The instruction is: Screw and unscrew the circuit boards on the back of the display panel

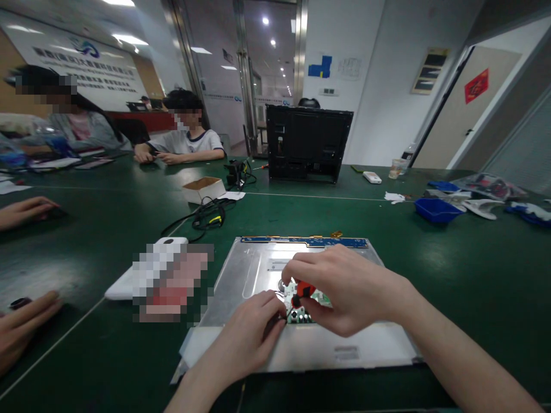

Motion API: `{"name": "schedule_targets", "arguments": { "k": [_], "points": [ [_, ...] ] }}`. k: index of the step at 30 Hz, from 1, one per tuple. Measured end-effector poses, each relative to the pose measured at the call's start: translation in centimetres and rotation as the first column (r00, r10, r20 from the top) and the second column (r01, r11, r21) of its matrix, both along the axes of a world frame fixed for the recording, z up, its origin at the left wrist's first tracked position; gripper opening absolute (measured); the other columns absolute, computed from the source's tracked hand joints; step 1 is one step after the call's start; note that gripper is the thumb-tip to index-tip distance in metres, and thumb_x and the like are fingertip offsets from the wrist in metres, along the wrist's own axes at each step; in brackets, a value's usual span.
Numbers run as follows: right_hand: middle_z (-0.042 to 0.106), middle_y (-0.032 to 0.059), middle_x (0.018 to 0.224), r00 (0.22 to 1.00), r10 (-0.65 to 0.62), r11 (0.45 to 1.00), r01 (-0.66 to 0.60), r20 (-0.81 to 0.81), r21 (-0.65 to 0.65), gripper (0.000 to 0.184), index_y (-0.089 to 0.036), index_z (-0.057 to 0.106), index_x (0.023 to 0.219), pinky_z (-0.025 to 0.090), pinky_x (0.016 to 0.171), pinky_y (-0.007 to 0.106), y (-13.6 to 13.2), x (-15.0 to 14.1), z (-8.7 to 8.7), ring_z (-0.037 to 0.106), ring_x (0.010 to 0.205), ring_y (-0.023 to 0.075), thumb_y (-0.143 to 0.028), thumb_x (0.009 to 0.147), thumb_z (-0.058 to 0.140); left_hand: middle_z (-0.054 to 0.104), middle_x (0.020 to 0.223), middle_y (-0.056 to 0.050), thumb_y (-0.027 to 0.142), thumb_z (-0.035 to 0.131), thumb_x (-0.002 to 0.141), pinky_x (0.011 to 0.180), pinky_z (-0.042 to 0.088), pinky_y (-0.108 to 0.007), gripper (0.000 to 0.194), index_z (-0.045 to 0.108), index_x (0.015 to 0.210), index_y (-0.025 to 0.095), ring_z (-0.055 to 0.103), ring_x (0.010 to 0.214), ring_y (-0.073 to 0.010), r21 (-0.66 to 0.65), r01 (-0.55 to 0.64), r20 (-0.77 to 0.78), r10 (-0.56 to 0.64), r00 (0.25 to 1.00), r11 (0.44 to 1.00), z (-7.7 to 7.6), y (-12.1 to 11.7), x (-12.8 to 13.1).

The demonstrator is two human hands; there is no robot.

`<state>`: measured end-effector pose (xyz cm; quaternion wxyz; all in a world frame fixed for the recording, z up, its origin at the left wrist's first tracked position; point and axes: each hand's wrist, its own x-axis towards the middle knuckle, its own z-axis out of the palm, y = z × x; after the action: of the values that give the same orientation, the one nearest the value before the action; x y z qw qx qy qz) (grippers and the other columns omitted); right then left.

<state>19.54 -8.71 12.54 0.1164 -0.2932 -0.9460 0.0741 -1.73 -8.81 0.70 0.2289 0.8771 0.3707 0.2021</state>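
A flat silver display panel [232, 292] lies on the green table in front of me. A small green circuit board [305, 318] sits near its middle, partly covered by my hands. My right hand [344, 289] is closed around the red and black handle of a screwdriver [305, 288], held over the board. My left hand [256, 324] rests on the panel at the board's left edge, thumb and fingers pinched together close to the screwdriver's tip. What they pinch, if anything, is hidden. A narrow blue circuit strip [301, 242] runs along the panel's far edge.
Left of the panel lie a white device [124, 284] and black cables [202, 218] beside an open box [202, 189]. A black monitor housing [307, 143] stands at the back. A blue tray [437, 210] is at right. Other people's hands [30, 321] rest at left.
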Motion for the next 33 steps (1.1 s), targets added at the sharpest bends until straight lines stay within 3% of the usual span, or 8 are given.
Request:
{"name": "schedule_targets", "arguments": {
  "k": [6, 13, 20, 24, 33],
  "points": [
    [0.067, 0.0018, 0.093, 1.0, -0.024, 1.0, 0.024, 0.018, 0.001, 0.021, -0.02, 0.054, 0.107, 0.028, 0.057, 0.028, 0.1, -0.08, 0.01, 0.054, 0.069, 0.0135, -0.021, 0.086, 0.055, 0.062, 0.094, -0.006, 0.014, 0.045, 0.088, 0.073, 0.046, -0.031, 0.015, 0.058, 0.091, 0.021, 0.059, 0.086, -0.0215, -0.009, 0.003, 0.001, -0.003, 1.0, 1.0, -0.14, -0.04, -0.05],
    [0.064, 0.0001, 0.081, 0.995, -0.072, 0.996, 0.068, 0.068, 0.054, 0.007, -0.02, 0.055, 0.091, 0.025, 0.055, 0.027, 0.26, -0.18, -0.08, 0.051, 0.065, 0.0128, -0.026, 0.09, 0.052, 0.062, 0.096, -0.006, 0.013, 0.043, 0.089, 0.075, 0.046, -0.031, 0.017, 0.057, 0.093, 0.021, 0.059, 0.087, -0.0212, -0.008, 0.008, 0.013, -0.008, 1.0, 1.0, -0.24, -0.03, 0.01],
    [0.064, 0.0021, 0.094, 0.999, -0.009, 1.0, 0.008, 0.036, 0.028, 0.028, -0.019, 0.052, 0.107, 0.027, 0.054, 0.028, -0.06, 0.07, -0.04, 0.05, 0.068, 0.014, -0.018, 0.08, 0.053, 0.062, 0.092, -0.006, 0.013, 0.044, 0.087, 0.07, 0.044, -0.03, 0.015, 0.056, 0.088, 0.021, 0.058, 0.085, -0.0218, 0.009, 0.006, 0.024, -0.006, 1.0, 1.0, -0.47, 0.1, 0.09],
    [0.065, 0.0017, 0.097, 1.0, -0.002, 1.0, 0.002, 0.015, 0.012, 0.031, -0.019, 0.051, 0.111, 0.028, 0.055, 0.028, -0.01, 0.03, -0.16, 0.052, 0.067, 0.0137, -0.016, 0.08, 0.053, 0.061, 0.091, -0.005, 0.012, 0.044, 0.088, 0.071, 0.043, -0.031, 0.015, 0.056, 0.088, 0.021, 0.058, 0.084, -0.0216, 0.009, 0.007, 0.021, -0.008, 1.0, 1.0, -0.39, 0.06, 0.1],
    [0.068, 0.0017, 0.09, 0.997, -0.06, 0.998, 0.058, 0.053, 0.026, 0.012, -0.019, 0.055, 0.101, 0.029, 0.058, 0.027, 0.19, -0.28, -0.01, 0.056, 0.071, 0.014, -0.027, 0.092, 0.052, 0.06, 0.095, -0.005, 0.012, 0.042, 0.089, 0.075, 0.044, -0.032, 0.017, 0.056, 0.093, 0.02, 0.058, 0.087, -0.0215, -0.009, 0.018, 0.007, -0.018, 1.0, 1.0, -0.6, 0.12, -0.06]
  ]
}}
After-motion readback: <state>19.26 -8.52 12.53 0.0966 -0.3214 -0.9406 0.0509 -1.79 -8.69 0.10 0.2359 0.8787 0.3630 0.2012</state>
